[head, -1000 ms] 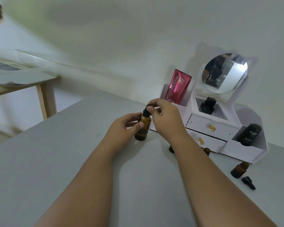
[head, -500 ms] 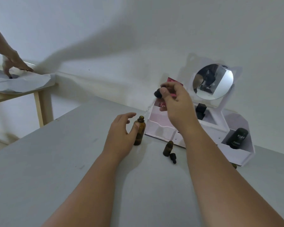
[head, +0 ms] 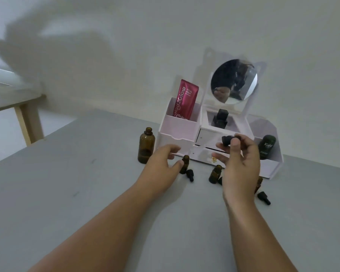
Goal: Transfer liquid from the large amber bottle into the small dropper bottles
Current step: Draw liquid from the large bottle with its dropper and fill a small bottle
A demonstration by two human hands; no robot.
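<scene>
My left hand (head: 161, 165) had let go of the large amber bottle (head: 146, 147), now standing uncapped just past its fingers, and lay spread beside the nearest small dropper bottle (head: 185, 163) (touching it or not, I couldn't tell). My right hand (head: 241, 165) still pinched the black cap (head: 227, 139). Pouring, I judged, could come next.

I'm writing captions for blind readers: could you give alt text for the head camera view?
A person's right hand pinches a black cap above a grey table, while the left hand is open beside a small uncapped brown bottle. The large brown bottle stands uncapped to the left, by a white organizer with a mirror.
</scene>
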